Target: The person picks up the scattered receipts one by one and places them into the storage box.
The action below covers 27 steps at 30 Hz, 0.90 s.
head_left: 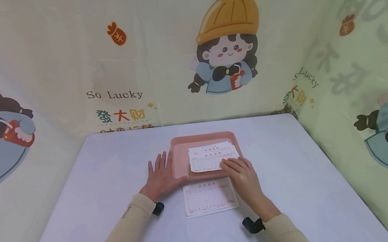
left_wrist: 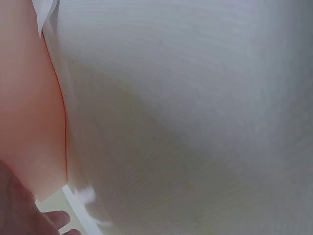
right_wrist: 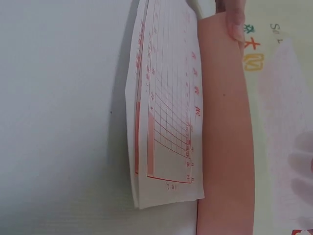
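Note:
A shallow pink tray (head_left: 180,158) stands on the table with several white receipt slips (head_left: 205,163) overlapping in its right part. My left hand (head_left: 160,176) rests at its front left corner, fingers spread and straight, thumb along the front rim. My right hand (head_left: 243,176) is at the lower right edge of the upper slip, fingers bent over it; its thumb is hidden. In the right wrist view those fingers (right_wrist: 301,164) are faint and blurred beside a pale sheet. Just in front of the tray lies a small stack of red-printed receipt slips (head_left: 210,199).
The white table (head_left: 114,154) extends on both sides of the tray. Behind it hangs a pale curtain (head_left: 169,62) with cartoon figures and lettering, and similar cloth covers the left and right sides. A black wrist strap mount (head_left: 253,225) is on the right wrist.

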{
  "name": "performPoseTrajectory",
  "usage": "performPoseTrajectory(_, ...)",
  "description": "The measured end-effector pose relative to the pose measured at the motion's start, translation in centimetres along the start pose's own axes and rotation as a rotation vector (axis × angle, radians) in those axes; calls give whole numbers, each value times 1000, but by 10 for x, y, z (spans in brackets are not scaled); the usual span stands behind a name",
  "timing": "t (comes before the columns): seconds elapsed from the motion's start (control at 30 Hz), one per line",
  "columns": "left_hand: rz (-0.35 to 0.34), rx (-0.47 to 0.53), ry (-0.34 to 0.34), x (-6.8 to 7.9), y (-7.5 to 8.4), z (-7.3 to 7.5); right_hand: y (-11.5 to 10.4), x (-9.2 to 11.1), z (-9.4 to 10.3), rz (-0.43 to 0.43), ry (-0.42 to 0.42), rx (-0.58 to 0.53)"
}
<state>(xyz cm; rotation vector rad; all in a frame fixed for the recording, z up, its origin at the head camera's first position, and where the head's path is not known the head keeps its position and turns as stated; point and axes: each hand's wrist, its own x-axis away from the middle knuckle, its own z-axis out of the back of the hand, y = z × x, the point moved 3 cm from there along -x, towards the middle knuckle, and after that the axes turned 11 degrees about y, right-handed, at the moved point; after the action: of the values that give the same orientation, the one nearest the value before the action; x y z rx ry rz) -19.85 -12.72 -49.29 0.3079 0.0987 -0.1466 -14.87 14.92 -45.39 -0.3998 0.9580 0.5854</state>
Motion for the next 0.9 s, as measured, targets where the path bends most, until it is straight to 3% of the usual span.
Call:
performPoseTrajectory(0.43, 2, -6, -10, 2, 0, 1, 14, 1, -26, -68, -139, 62)
performPoseTrajectory(0.77, 6, -5, -16, 2, 0, 1, 19, 10, -40, -230, -318, 97)
performPoseTrajectory(0.9, 8, -5, -14, 2, -1, 1, 19, 11, -38, -269, -309, 74)
